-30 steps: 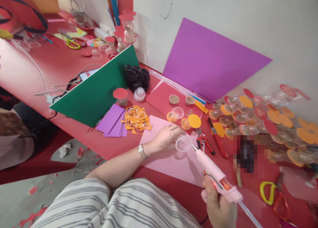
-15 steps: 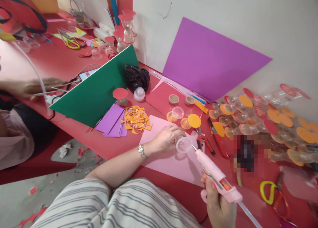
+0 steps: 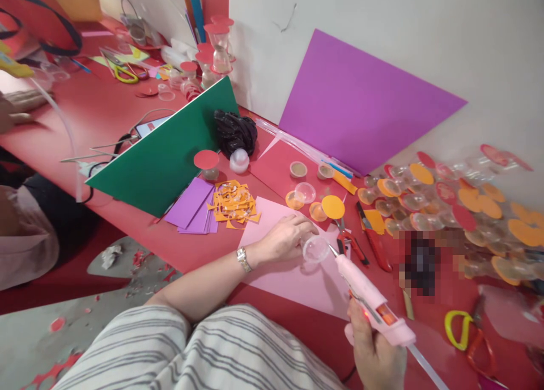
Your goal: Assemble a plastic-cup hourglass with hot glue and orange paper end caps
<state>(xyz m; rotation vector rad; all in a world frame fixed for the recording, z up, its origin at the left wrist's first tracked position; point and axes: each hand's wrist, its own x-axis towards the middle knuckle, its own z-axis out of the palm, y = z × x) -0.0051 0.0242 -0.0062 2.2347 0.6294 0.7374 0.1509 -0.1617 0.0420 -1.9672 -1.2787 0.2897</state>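
Note:
My left hand (image 3: 290, 237), with a watch at the wrist, has its fingers closed on a small clear plastic cup (image 3: 315, 249), tilted with its round rim toward me. In my right hand (image 3: 374, 342) is a pink glue gun (image 3: 368, 291), a clear glue stick (image 3: 427, 367) jutting from its back. The metal nozzle points at the cup's rim and appears to touch it or be very close. Pink paper (image 3: 272, 288) lies beneath the left hand. Just beyond are an orange paper disc (image 3: 332, 207) on a cup and a clear round lid (image 3: 305, 193).
Red-handled pliers (image 3: 355, 248), a cutter (image 3: 376, 248) and scissors (image 3: 457, 327) lie to the right, by many joined cups with discs (image 3: 420, 200). Orange scraps (image 3: 236, 203), purple cards (image 3: 191, 206) and a green board (image 3: 170, 146) stand left. A co-worker's hand (image 3: 25, 104) is at far left.
My hands and the glue gun hold nearly the same position at the cup's rim. The co-worker's hand at far left has moved back and away, and a yellow glue gun shows more there.

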